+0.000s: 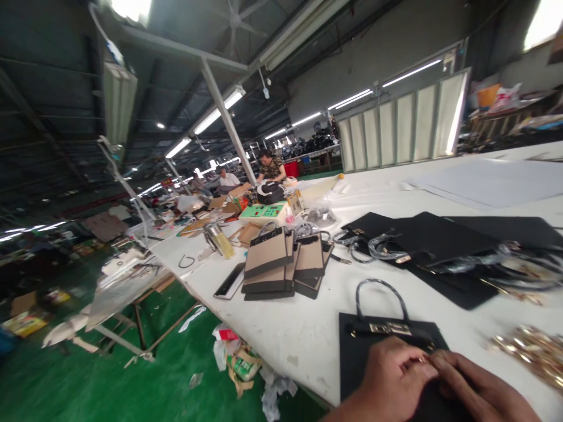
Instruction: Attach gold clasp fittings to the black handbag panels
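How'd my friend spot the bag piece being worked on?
Start at the white table. At its near end lies a black bag piece. Only this one has the left hand and right hand over it, its handle looping above a gold clasp.

The left hand (pixel 393 375), near five o'clock, curls its fingers, thumb pointing to two o'clock; the right hand (pixel 481 387), at four o'clock, points toward ten, fingertips meeting the left's.
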A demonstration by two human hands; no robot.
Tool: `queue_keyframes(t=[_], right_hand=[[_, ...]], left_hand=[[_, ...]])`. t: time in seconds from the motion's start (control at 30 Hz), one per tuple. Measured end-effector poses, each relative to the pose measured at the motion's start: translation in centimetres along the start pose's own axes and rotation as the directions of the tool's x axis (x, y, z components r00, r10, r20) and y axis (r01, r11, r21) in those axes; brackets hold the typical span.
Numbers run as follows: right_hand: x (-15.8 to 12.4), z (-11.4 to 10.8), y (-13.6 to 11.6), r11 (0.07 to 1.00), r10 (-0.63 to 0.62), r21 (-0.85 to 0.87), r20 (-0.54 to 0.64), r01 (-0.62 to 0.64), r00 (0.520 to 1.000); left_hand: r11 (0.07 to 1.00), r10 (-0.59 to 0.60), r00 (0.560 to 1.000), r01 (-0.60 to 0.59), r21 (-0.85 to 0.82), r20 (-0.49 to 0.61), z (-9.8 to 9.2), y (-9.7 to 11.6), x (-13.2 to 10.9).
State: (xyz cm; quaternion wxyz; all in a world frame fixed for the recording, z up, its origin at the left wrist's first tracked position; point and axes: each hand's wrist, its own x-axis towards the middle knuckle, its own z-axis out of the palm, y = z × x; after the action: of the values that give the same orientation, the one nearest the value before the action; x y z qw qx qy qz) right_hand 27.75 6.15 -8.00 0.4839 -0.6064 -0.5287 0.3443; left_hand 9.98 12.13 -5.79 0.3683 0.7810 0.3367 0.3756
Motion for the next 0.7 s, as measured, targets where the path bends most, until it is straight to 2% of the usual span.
queue_keyframes(t=[0.1,0.17,0.33,0.57,0.7], right_hand=[[-0.6,0.0,-2.8,1.000,-0.003,0.006,0.034,0.002,0.999],[-0.1,0.0,-3.6,0.999,0.009,0.045,0.012,-0.010,1.000],[0.5,-0.4,-3.3,0.993,0.013,0.114,-0.019,-0.011,1.000],[0.1,-0.4,-3.1,0.947,-0.049,0.319,0.006,0.045,0.999],[0.0,-0.5,-3.4,0.934,-0.068,0.353,0.006,0.062,0.998]], left_hand=[[0.999,0.031,0.999,-0.031,-0.019,0.027,-0.6,1.1,0.5],[0.998,0.035,0.998,-0.033,-0.045,0.047,-0.8,1.0,1.2],[0.998,0.054,0.995,-0.051,-0.045,0.079,-0.8,0.2,1.9],[0.976,-0.005,0.998,0.017,-0.215,0.059,-0.7,-0.3,2.0],[0.975,-0.020,0.996,0.038,-0.220,0.082,-0.6,-0.1,1.9]])
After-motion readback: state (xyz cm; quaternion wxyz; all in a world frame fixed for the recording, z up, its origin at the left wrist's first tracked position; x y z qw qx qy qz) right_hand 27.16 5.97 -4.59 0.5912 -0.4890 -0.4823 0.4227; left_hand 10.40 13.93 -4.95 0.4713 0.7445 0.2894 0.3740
